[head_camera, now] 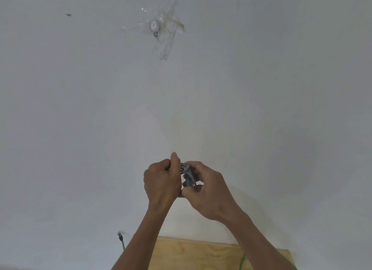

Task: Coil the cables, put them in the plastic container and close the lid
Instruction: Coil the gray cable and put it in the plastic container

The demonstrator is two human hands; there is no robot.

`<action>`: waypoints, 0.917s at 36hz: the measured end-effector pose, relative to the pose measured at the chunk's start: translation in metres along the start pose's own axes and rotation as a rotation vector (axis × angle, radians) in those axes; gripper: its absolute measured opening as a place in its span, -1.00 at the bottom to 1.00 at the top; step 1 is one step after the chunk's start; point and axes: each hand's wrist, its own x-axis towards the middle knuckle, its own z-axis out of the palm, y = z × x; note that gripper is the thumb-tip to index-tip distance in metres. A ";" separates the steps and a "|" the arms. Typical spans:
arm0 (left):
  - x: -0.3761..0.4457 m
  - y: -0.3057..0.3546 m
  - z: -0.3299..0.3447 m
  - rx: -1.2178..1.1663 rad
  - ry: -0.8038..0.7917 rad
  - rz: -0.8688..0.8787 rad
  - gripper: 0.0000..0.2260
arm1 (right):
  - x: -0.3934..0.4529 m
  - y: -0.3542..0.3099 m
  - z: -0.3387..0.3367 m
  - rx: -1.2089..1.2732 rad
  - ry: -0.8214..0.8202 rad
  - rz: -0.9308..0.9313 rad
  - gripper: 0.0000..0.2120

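Observation:
A grey cable (pixel 187 174) is bunched into small loops between both hands, held up in front of a white wall. My left hand (pixel 162 182) grips the loops from the left, thumb pointing up. My right hand (pixel 208 191) pinches the same bundle from the right, with its fingers curled around the strands. A green cable (pixel 122 243) with a dark plug at its tip rises at the lower left, and another stretch of green cable (pixel 243 260) lies on the wooden board. The plastic container is out of view.
A light wooden board (pixel 201 253) fills the bottom of the view beneath my forearms. On the white wall (pixel 80 108) high up sits a small round fitting (pixel 154 26) held by strips of clear tape.

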 end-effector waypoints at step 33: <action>-0.023 -0.020 0.028 -0.175 0.051 -0.290 -0.48 | -0.034 0.056 0.040 -0.001 0.511 -0.200 -0.90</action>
